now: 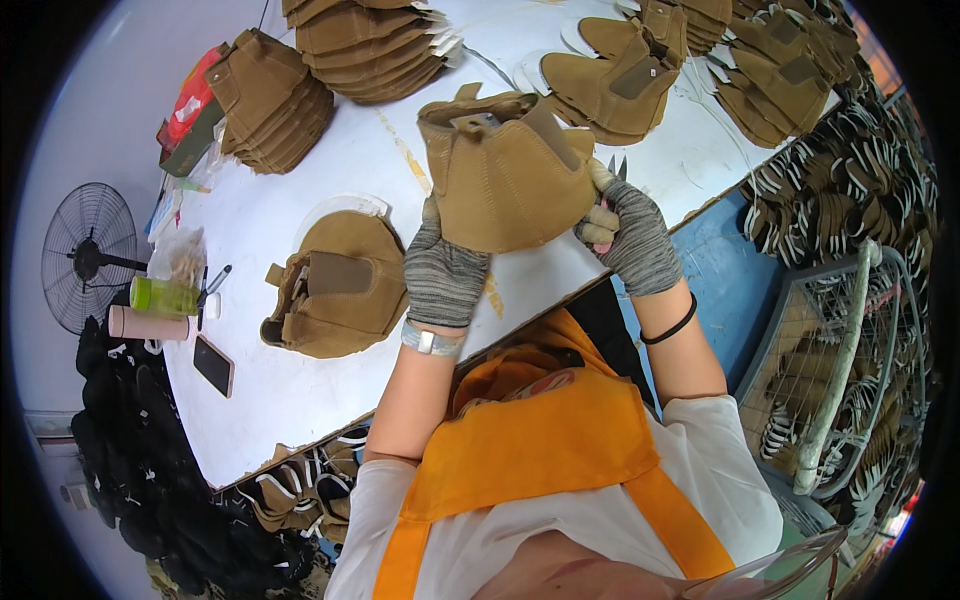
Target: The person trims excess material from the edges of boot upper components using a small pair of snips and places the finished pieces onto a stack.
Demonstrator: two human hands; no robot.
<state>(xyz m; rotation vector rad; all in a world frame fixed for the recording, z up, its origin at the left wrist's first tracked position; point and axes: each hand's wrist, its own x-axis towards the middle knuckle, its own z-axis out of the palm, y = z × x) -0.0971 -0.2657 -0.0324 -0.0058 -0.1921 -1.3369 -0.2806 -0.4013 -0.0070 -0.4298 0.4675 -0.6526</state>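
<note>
A brown suede boot upper with stitched seams and a dark elastic side panel is held up over the table's front edge. My left hand, in a grey knitted glove, grips its lower left edge. On the opposite side my gloved right hand pinches the upper's edge. Small scissors are also tucked in my right hand, blades pointing up past the fingers; a bit of pink shows below. Left of my left hand, another brown boot upper lies on the white table, a white curved piece behind it.
Stacked brown uppers stand along the far side, with more uppers lying at the far right. A phone, a pen, a green-lidded cup and a fan are at left. A wire cart stands right.
</note>
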